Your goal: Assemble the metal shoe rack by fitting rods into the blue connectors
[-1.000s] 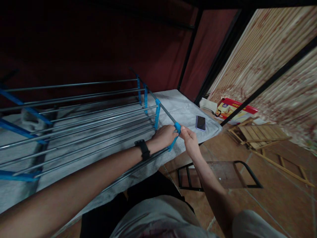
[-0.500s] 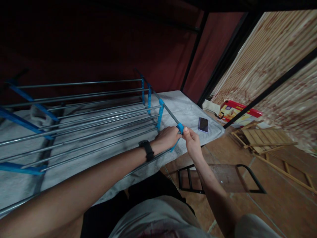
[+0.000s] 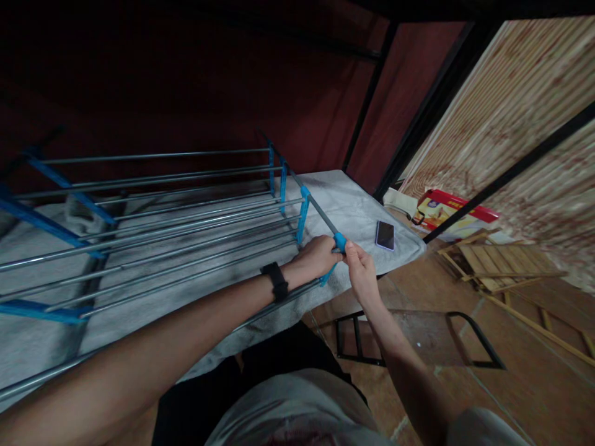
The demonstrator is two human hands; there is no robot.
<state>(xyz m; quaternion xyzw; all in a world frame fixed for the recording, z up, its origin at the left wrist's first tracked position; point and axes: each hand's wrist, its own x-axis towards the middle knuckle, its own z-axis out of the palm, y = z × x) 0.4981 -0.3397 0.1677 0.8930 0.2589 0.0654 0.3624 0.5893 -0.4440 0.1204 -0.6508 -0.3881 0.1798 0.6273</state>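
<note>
The left hand (image 3: 318,255) and right hand (image 3: 360,271) both pinch their fingers tight around the blue corner piece (image 3: 339,241) at the 4 o'clock end of the metal rack (image 3: 186,230) on the bed (image 3: 357,207), and the rest of it looks fitted already, with only this corner left.

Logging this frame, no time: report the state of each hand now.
Left hand: closed on the corner of the grey metal-rod rack, by its blue plastic corner connector.
Right hand: closed, pinching that connector.
</note>
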